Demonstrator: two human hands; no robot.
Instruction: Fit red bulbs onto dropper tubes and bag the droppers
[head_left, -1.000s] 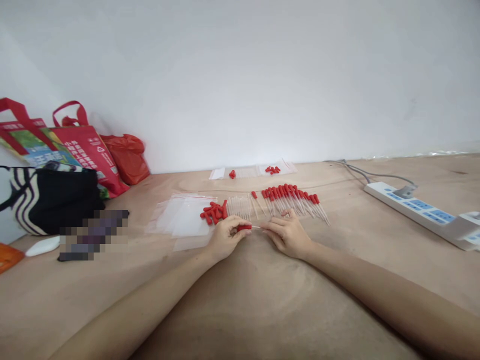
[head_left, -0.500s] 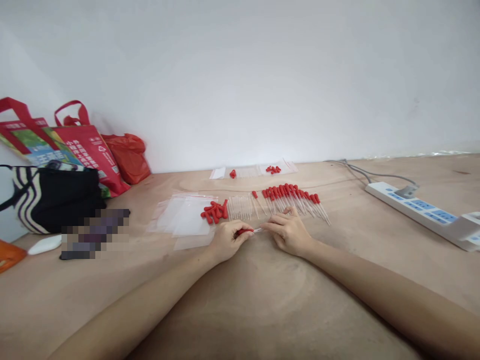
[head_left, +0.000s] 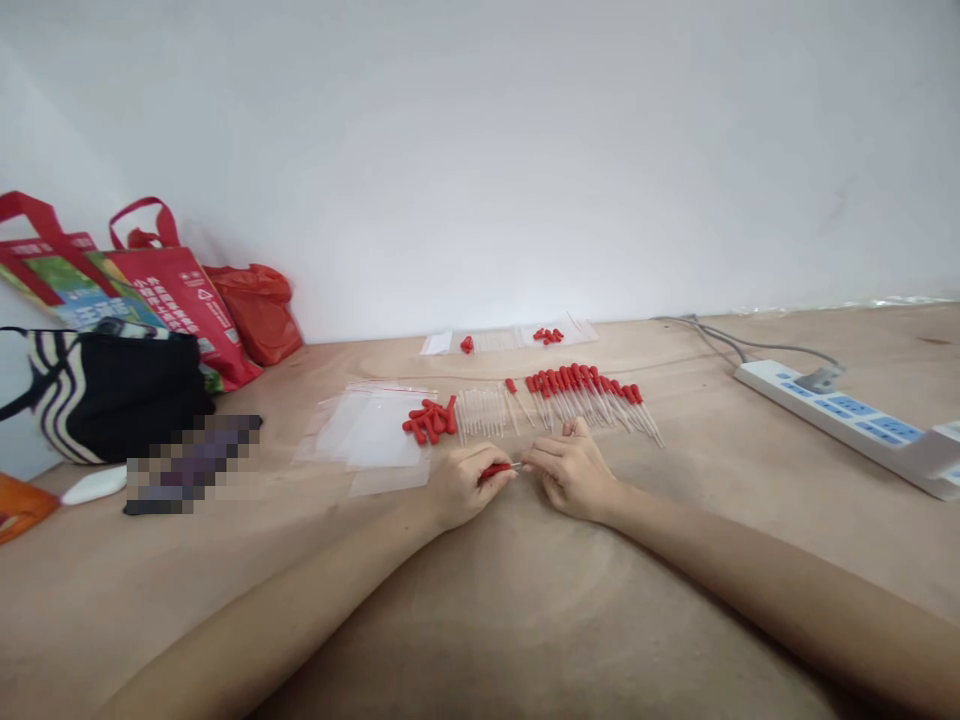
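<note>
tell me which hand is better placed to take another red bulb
Probably the left hand: it is nearer the pile of red bulbs, though holding a red bulb; the right hand is farther off.

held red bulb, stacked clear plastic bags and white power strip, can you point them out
Held red bulb [head_left: 496, 469]: head view, on its exposed red side.
Stacked clear plastic bags [head_left: 384, 435]: head view, on an upper bag's face.
White power strip [head_left: 838, 412]: head view, on its top face.
</note>
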